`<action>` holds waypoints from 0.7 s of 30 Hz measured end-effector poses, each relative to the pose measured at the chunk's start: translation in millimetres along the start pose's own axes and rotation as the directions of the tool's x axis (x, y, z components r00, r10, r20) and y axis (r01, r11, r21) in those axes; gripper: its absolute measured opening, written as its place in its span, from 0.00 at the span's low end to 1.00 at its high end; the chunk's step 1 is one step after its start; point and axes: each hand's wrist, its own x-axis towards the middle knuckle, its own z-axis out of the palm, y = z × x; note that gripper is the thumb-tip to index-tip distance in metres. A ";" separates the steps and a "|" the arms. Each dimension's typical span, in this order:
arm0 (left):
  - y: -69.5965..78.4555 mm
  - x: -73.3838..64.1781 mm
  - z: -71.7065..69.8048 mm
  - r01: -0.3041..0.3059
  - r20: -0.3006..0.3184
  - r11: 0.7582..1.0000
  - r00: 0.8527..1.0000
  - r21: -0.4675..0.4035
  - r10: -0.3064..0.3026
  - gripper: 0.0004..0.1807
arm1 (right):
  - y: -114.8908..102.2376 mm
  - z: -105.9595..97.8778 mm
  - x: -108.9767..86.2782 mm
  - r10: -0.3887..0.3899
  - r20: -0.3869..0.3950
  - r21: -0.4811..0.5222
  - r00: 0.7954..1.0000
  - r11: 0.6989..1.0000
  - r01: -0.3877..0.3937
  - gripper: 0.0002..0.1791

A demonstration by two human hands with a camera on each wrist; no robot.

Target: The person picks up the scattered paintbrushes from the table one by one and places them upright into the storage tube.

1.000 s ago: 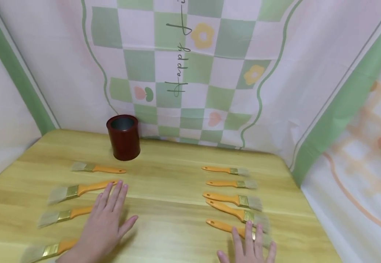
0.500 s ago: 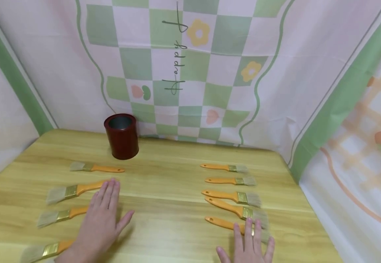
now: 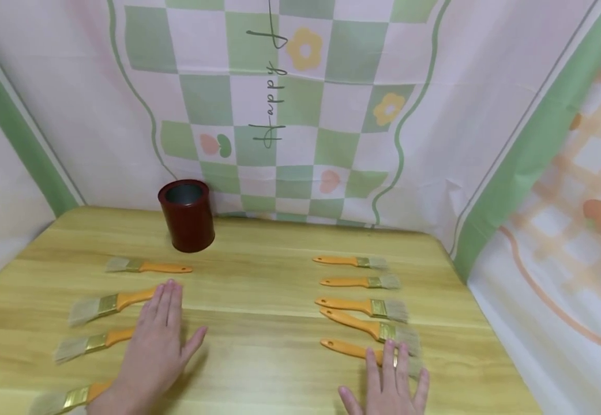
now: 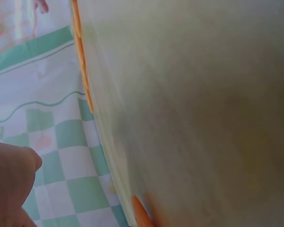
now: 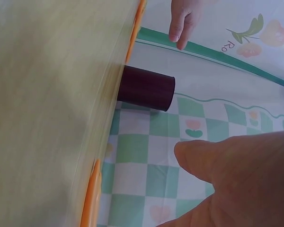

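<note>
My left hand is held palm down over the handles of the left-hand paintbrushes, fingers straight and together, thumb spread out. Its fingertips overlap the handle end of one paintbrush; whether they touch it cannot be told. Beneath the forearm, another paintbrush is partly covered. My right hand, fingers extended and spread, reaches over the nearest right-hand paintbrush and hides part of its metal band. Just beyond its fingertips lies another paintbrush. Neither hand holds anything.
A dark red can stands upright at the back left of the wooden table. Several orange-handled brushes lie in two columns, bristles outward. Behind the table hangs a checkered cloth, with more cloth at both sides.
The left hand's fingers have drawn together and its fingertips have shifted slightly left. The right hand has barely moved. The brushes and can keep their places while the head view shifts a little.
</note>
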 end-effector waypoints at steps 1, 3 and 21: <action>-0.1 -0.3 -0.3 0.007 -0.007 1.000 1.000 -0.006 -0.007 0.46 | -0.1 -0.5 0.1 -0.006 -0.003 -0.001 1.000 1.000 0.006 0.47; -0.2 -0.2 -0.5 0.011 -0.039 1.000 0.999 -0.008 -0.011 0.46 | -0.3 -1.7 0.0 -0.012 -0.010 -0.006 1.000 1.000 0.012 0.47; -9.7 24.9 11.0 -0.023 -0.277 1.000 0.961 0.002 0.023 0.47 | -0.3 -7.0 0.4 0.002 0.060 0.002 0.998 1.000 -0.002 0.46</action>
